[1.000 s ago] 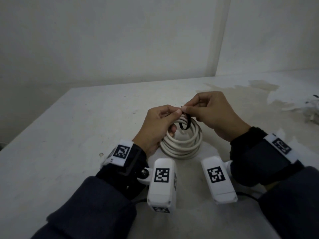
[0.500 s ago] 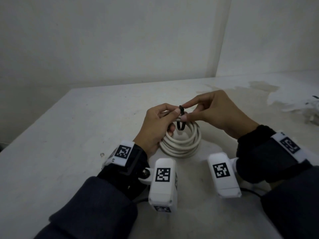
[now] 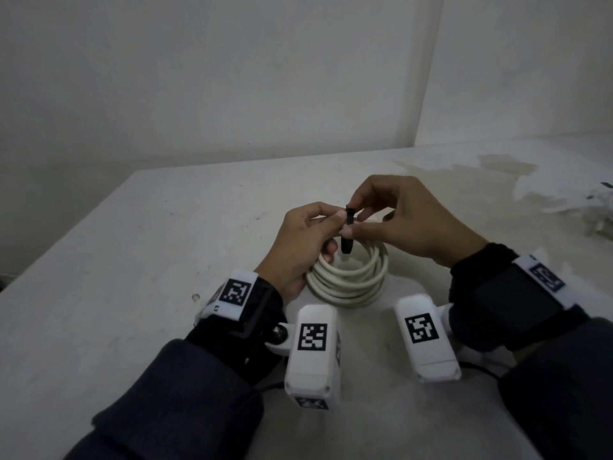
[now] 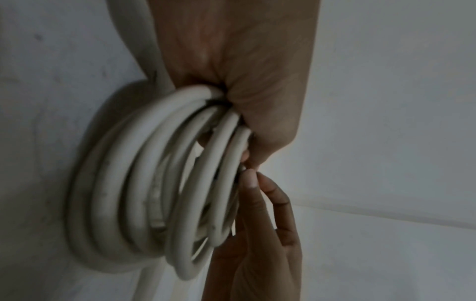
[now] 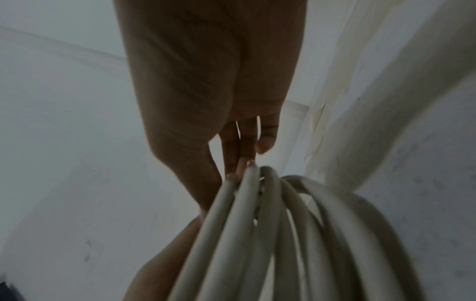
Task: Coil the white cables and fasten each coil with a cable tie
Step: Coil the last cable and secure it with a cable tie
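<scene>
Item: our left hand [image 3: 300, 240], fingers curled through and around the far side of the white cable coil [image 3: 351, 280], thumb and forefinger pinching the black cable tie [image 3: 348, 230] where it rises above the turns; we judge this grip keeps the loops bunched so the tie can close on all of them at once. Item: our right hand [image 3: 408, 224], thumb and forefinger pinching the upper end of the same tie, remaining fingers loosely bent and holding nothing; it meets the left hand fingertip to fingertip, presumably to feed or draw the tail through the head. Whether the tie is already locked we cannot tell. Item: the coil itself, several turns, near edge resting on the white table [image 3: 132, 293], far edge lifted into the hands; in the left wrist view the turns [image 4: 159, 183] fan apart away from the grip, so cinching is still wanted. Item: pale clutter [image 3: 597, 207] at the table's far right edge, too blurred to identify. Item: a brownish stain [image 3: 481, 174] on the surface beyond the hands.
</scene>
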A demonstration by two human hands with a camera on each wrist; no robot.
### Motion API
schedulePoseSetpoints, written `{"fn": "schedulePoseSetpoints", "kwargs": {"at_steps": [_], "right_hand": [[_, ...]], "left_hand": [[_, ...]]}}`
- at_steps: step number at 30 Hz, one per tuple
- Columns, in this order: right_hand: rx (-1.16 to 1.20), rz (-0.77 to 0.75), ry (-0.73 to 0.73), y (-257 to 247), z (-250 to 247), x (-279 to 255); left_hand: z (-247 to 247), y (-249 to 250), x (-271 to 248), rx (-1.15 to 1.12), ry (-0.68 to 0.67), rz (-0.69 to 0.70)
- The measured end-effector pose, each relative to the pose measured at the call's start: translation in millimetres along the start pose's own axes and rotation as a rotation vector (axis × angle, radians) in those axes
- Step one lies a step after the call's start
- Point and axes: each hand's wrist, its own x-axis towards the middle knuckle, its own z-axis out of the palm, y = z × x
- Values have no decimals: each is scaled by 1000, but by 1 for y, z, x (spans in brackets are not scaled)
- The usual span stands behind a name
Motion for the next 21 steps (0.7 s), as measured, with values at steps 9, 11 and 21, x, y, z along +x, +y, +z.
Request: {"fn": "schedulePoseSetpoints", "kwargs": {"at_steps": [9, 11, 21], "right_hand": [[-7, 45, -25, 3, 1, 1], [78, 72, -25, 3, 0, 0], [88, 40, 23, 6, 1, 2]], "left_hand": [[0, 1, -1, -40, -32, -82], [1, 1, -1, -35, -29, -69], [1, 2, -2, -34, -60, -88]]}}
